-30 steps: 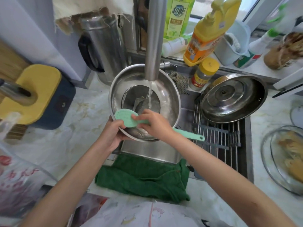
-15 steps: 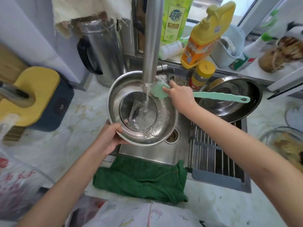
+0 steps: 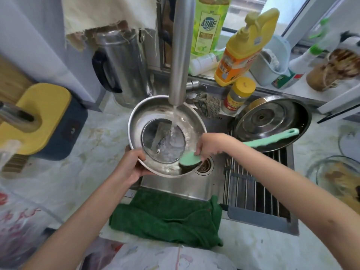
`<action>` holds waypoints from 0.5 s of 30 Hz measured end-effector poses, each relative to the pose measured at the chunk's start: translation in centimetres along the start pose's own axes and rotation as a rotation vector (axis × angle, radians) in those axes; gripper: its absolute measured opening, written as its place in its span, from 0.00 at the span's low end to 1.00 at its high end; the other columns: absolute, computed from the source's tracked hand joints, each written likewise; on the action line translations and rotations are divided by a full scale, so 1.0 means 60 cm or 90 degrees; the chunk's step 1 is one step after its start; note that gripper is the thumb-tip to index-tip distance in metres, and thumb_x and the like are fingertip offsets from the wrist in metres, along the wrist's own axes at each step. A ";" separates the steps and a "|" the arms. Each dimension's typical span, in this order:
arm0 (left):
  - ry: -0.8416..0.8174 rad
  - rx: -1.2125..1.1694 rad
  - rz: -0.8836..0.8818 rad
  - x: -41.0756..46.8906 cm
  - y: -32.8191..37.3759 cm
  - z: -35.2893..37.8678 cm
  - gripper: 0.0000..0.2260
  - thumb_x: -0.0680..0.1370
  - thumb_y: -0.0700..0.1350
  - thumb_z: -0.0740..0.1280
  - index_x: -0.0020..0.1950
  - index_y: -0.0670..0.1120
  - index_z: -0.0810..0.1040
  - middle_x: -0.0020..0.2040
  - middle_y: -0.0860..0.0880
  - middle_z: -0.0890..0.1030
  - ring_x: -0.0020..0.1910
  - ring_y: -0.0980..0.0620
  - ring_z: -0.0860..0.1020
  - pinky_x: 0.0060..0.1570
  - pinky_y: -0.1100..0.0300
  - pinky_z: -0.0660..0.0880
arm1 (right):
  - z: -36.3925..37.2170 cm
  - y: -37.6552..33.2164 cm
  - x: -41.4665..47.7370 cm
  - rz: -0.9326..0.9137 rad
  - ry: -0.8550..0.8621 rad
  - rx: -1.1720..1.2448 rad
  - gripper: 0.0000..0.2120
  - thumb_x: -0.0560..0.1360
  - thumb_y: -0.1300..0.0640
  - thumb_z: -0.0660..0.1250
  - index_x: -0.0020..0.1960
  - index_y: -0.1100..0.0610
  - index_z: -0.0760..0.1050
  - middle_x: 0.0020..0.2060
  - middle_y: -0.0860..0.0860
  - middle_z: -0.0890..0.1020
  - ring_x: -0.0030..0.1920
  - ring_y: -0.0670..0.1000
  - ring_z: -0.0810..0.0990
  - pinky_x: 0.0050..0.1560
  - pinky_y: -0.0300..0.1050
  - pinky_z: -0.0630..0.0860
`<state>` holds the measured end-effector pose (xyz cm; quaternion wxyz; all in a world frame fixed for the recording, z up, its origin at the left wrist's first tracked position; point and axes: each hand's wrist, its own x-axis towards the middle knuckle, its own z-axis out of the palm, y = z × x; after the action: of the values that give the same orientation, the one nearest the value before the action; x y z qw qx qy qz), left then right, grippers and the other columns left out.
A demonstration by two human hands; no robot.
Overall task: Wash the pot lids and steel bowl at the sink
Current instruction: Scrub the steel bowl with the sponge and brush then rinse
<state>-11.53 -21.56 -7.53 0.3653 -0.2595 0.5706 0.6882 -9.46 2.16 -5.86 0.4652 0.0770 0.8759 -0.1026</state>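
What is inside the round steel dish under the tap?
Running water hitting the steel dish's clear centre, plus the green plastic brush head; the rim beneath it is hidden.

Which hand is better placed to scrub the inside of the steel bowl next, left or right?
Right. The right hand grips the mint-green long-handled brush, its head at the near rim of the round steel bowl. The left hand grips that rim, holding the bowl.

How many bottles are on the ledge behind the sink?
4: a tall green bottle by the faucet, a small white bottle lying below it, a yellow pump bottle, and a spray bottle farther right. The faucet may hide more.
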 end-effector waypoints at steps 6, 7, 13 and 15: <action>-0.023 0.128 -0.084 -0.012 0.006 -0.014 0.19 0.70 0.29 0.53 0.59 0.37 0.70 0.47 0.40 0.78 0.40 0.41 0.79 0.27 0.47 0.80 | -0.044 0.030 0.049 -0.025 0.307 -0.140 0.13 0.78 0.54 0.65 0.62 0.48 0.77 0.57 0.50 0.78 0.55 0.56 0.80 0.46 0.48 0.73; -0.020 0.131 -0.101 -0.013 0.006 -0.012 0.16 0.71 0.29 0.52 0.55 0.37 0.72 0.45 0.40 0.77 0.39 0.42 0.78 0.27 0.48 0.80 | -0.049 0.025 0.056 -0.061 0.345 -0.183 0.14 0.79 0.55 0.64 0.64 0.48 0.76 0.57 0.51 0.77 0.52 0.57 0.81 0.42 0.48 0.71; -0.050 0.141 -0.168 -0.008 0.014 -0.008 0.14 0.71 0.31 0.51 0.48 0.36 0.75 0.39 0.41 0.80 0.41 0.43 0.78 0.35 0.48 0.81 | -0.034 -0.028 0.090 -0.388 0.496 -0.211 0.19 0.67 0.62 0.76 0.56 0.51 0.82 0.48 0.54 0.81 0.26 0.52 0.76 0.24 0.43 0.71; -0.060 0.119 -0.173 -0.011 0.017 -0.007 0.15 0.66 0.31 0.53 0.46 0.36 0.75 0.35 0.42 0.82 0.35 0.45 0.80 0.29 0.52 0.81 | -0.018 -0.051 0.087 -0.405 0.412 -0.097 0.18 0.73 0.57 0.71 0.62 0.48 0.78 0.58 0.51 0.79 0.45 0.54 0.81 0.40 0.43 0.72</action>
<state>-11.99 -22.17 -6.48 0.5041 -0.2665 0.5738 0.5880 -13.92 -0.32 -9.24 0.1172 -0.2019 0.9614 -0.1460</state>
